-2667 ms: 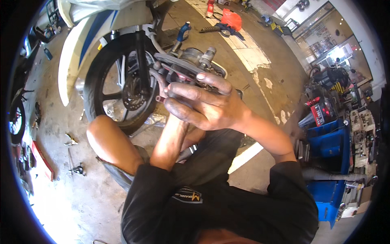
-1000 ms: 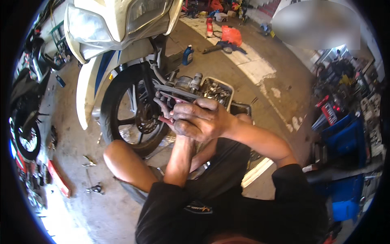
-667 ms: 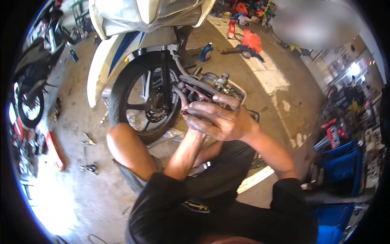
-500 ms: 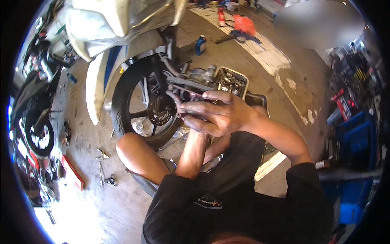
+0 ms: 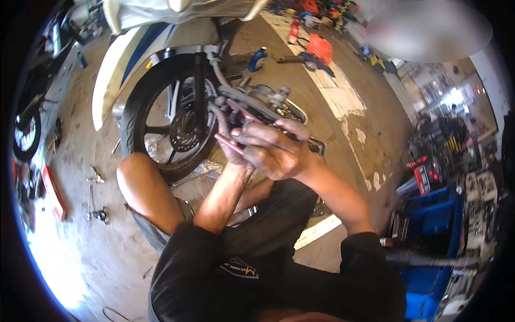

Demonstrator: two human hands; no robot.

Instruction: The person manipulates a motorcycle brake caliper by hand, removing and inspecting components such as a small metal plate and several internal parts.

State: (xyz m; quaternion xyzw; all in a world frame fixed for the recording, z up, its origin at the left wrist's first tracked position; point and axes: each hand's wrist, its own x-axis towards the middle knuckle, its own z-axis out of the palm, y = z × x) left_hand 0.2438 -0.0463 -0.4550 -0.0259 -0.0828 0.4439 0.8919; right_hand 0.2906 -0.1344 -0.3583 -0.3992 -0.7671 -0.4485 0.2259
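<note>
Head camera view shows two bare hands meeting in the middle of the scene, in front of one motorcycle [image 5: 113,75] with a white and blue front. One slim reddish piece [image 5: 229,144] lies between them, its one end pointing to the left. The right hand [image 5: 276,150] is to the right of this piece; its darkened fingers are half curled, with small gaps among them, and the fingertips come near to the piece. The left hand [image 5: 234,154] is below and left, partly covered by the right one. Its visible fingers are bent; I cannot tell how firmly either hand grips.

Just beyond the hands is one grey metal assembly [image 5: 263,96]; whether they touch it, I cannot tell. To the left stands one front wheel [image 5: 129,112] with one brake disc [image 5: 185,134]. Farther there are one blue bottle [image 5: 257,59] and one orange-red bag [image 5: 320,50]. On the left floor lie two small metal parts [image 5: 97,215] and one long red piece [image 5: 53,193]. On the near right is one blue cabinet [image 5: 429,287].
</note>
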